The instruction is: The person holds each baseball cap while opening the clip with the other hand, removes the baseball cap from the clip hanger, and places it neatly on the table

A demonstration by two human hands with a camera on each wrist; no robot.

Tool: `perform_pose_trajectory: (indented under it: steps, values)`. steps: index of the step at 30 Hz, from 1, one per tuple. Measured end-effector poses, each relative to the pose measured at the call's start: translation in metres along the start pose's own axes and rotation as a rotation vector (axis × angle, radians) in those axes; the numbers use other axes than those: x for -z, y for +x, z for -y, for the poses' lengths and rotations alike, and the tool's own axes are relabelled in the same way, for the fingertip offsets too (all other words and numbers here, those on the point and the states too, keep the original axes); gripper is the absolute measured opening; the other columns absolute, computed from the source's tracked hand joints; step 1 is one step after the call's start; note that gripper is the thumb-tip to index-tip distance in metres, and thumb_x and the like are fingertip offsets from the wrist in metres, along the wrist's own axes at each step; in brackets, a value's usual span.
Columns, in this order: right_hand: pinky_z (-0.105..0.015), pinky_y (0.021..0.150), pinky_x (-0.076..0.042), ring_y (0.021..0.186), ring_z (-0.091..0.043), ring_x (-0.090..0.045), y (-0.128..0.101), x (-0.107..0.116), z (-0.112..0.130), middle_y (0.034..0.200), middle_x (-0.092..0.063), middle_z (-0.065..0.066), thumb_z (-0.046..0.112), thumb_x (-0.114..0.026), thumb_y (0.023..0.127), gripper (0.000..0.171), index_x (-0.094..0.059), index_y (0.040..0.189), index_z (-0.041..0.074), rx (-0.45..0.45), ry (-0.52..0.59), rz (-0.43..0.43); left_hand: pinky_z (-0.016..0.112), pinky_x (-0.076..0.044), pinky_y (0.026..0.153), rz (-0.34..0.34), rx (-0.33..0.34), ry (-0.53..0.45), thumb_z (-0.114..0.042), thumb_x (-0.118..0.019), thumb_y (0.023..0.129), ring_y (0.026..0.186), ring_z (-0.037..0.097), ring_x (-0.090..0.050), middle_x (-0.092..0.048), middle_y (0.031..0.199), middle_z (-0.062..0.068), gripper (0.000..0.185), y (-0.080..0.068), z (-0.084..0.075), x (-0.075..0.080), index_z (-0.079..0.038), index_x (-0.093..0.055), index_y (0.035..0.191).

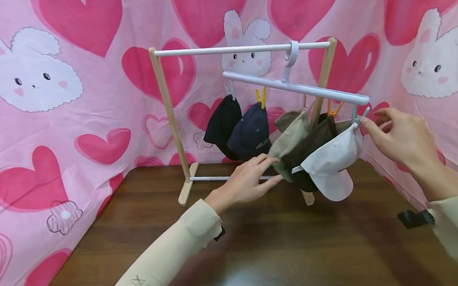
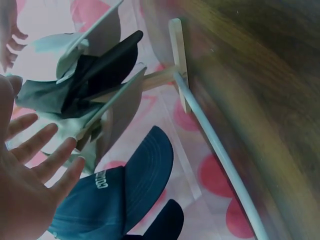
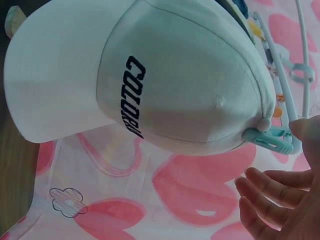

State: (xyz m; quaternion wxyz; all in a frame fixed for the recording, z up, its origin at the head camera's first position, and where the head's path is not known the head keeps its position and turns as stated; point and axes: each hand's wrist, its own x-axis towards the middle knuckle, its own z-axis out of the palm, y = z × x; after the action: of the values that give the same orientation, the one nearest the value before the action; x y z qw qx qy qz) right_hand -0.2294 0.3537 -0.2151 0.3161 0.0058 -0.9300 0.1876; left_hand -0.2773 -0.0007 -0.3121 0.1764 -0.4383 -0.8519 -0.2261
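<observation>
My left hand (image 1: 246,181) hangs open above the wooden table (image 1: 258,253), fingers spread and holding nothing, its tips near the khaki cap (image 1: 291,139) at my one o'clock. My right hand (image 1: 401,138), at two o'clock, is loosely open with fingertips at the pale blue clip (image 3: 267,137) that holds the white cap (image 1: 332,161). Behind both, the white hanger bar (image 1: 296,87) hangs from the wooden rack (image 1: 169,116).

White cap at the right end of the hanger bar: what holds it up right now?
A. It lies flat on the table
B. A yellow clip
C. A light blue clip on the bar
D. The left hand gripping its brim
C. The white cap hangs from a light blue clip at its crown, with the right hand at that clip and the left hand open, clear of the cap.
</observation>
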Motion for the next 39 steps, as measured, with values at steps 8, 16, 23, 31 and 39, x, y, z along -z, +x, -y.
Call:
perform_pose_trajectory:
  steps: [8,16,23,31,39]
  values:
    - [-0.056,0.072,-0.041,0.1,-0.05,-0.058,0.006,-0.003,0.005,0.108,-0.068,-0.032,0.051,-0.055,0.1,0.06,-0.064,0.122,-0.004,-0.023,-0.022,-0.041,0.038,-0.05,0.102,0.024,0.01,-0.05,-0.043,-0.056,0.104,0.123,0.011,-0.056,-0.058,0.137,-0.002,0.047,0.001,-0.004,-0.01,-0.017,-0.056,0.143]
    - [-0.048,0.06,-0.041,0.097,-0.048,-0.058,0.008,-0.002,0.007,0.106,-0.07,-0.031,0.055,-0.055,0.099,0.063,-0.069,0.118,-0.003,-0.052,-0.008,-0.093,0.034,-0.051,0.1,0.041,-0.008,-0.077,-0.042,-0.056,0.104,0.117,0.011,-0.059,-0.062,0.132,0.0,0.044,0.001,-0.009,-0.017,-0.017,-0.058,0.141]
    - [-0.049,0.065,-0.039,0.1,-0.048,-0.056,0.011,-0.004,0.011,0.106,-0.07,-0.031,0.056,-0.054,0.099,0.066,-0.071,0.116,-0.005,-0.064,-0.013,-0.104,0.031,-0.051,0.098,0.052,-0.019,-0.086,-0.042,-0.056,0.105,0.115,0.01,-0.061,-0.064,0.125,-0.003,0.041,0.002,-0.014,-0.024,-0.017,-0.06,0.138]
    - [-0.048,0.067,-0.037,0.097,-0.046,-0.055,0.015,-0.006,0.013,0.103,-0.071,-0.03,0.056,-0.055,0.099,0.067,-0.073,0.112,-0.007,-0.063,-0.019,-0.113,0.029,-0.051,0.097,0.08,-0.027,-0.088,-0.04,-0.055,0.106,0.114,0.007,-0.06,-0.064,0.129,-0.002,0.038,0.009,-0.024,-0.028,-0.018,-0.059,0.136]
    - [-0.038,0.052,-0.039,0.086,-0.042,-0.055,0.018,-0.009,0.019,0.099,-0.071,-0.032,0.054,-0.058,0.098,0.067,-0.073,0.109,-0.01,-0.061,-0.023,-0.109,0.021,-0.048,0.096,0.094,-0.041,-0.138,-0.038,-0.056,0.106,0.114,0.01,-0.063,-0.064,0.127,0.0,0.038,0.013,-0.028,-0.036,-0.014,-0.059,0.136]
